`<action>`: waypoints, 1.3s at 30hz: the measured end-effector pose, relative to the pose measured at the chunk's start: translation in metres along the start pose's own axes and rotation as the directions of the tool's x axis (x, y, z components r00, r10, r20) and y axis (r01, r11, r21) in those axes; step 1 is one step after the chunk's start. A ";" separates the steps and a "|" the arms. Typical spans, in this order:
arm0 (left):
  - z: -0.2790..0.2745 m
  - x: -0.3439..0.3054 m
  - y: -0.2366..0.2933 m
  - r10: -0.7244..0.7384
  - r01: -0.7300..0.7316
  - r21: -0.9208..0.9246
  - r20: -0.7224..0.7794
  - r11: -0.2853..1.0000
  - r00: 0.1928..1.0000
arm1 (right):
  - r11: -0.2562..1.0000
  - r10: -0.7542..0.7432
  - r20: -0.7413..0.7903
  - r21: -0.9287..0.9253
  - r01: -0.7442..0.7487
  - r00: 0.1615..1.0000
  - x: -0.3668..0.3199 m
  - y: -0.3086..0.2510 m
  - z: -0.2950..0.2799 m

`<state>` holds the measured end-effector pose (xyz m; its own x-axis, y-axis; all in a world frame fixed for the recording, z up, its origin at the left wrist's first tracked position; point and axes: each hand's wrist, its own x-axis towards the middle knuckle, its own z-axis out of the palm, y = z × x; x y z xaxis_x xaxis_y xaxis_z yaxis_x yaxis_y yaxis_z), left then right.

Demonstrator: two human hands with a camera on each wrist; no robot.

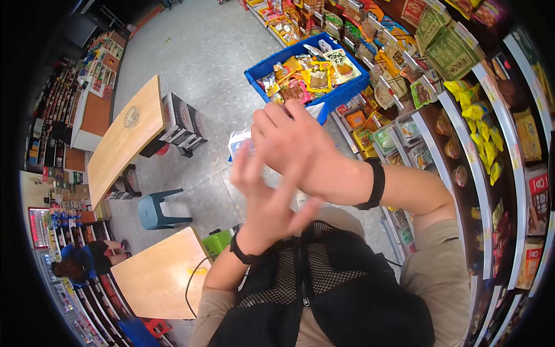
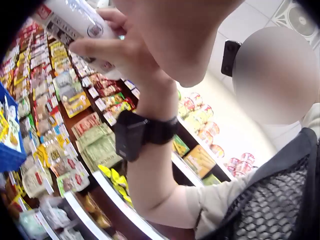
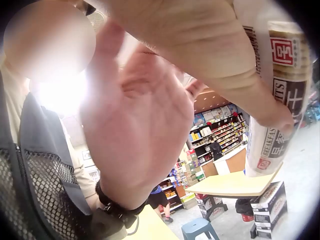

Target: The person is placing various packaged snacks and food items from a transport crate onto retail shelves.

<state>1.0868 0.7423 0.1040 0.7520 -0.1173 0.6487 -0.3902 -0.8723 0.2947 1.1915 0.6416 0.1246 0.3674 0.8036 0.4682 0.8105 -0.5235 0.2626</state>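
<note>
A white tube-shaped packet of breakfast biscuits is gripped by my right hand, thumb along one side and fingers behind it. In the head view only one end of the packet shows past the knuckles. My left hand is raised just below and beside the right one, blurred, with its fingers spread and holding nothing. Its palm faces the right wrist camera, close by the right hand. Beyond my hands stands a blue crate filled with bagged snacks.
Shelves of packaged snacks run along my right side. On the left are two wooden tables, one with stacked boxes beside it, and a blue-grey stool. Another person is at the shelves on the far left.
</note>
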 end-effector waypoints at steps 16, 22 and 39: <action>-0.054 -0.289 0.142 -0.545 0.537 -0.110 -0.067 0.837 0.836 | 0.983 -0.101 0.315 0.178 0.046 0.944 -0.250 -0.188 -0.154; -0.079 -0.411 0.233 -0.649 0.616 -0.777 0.403 0.130 0.645 | 0.715 -0.085 0.357 0.672 -0.193 0.930 -0.354 -0.210 -0.215; -0.068 -0.566 0.666 -0.629 0.427 -0.841 0.535 -0.332 0.564 | -0.760 -0.243 0.742 0.255 -0.598 0.625 -0.853 -0.304 -0.330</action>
<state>0.3653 0.2599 -0.0191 0.9536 0.2290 -0.1952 0.0042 0.6387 0.7694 0.4813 0.0217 -0.0756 0.3716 0.8391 -0.3974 -0.7190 -0.0108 -0.6950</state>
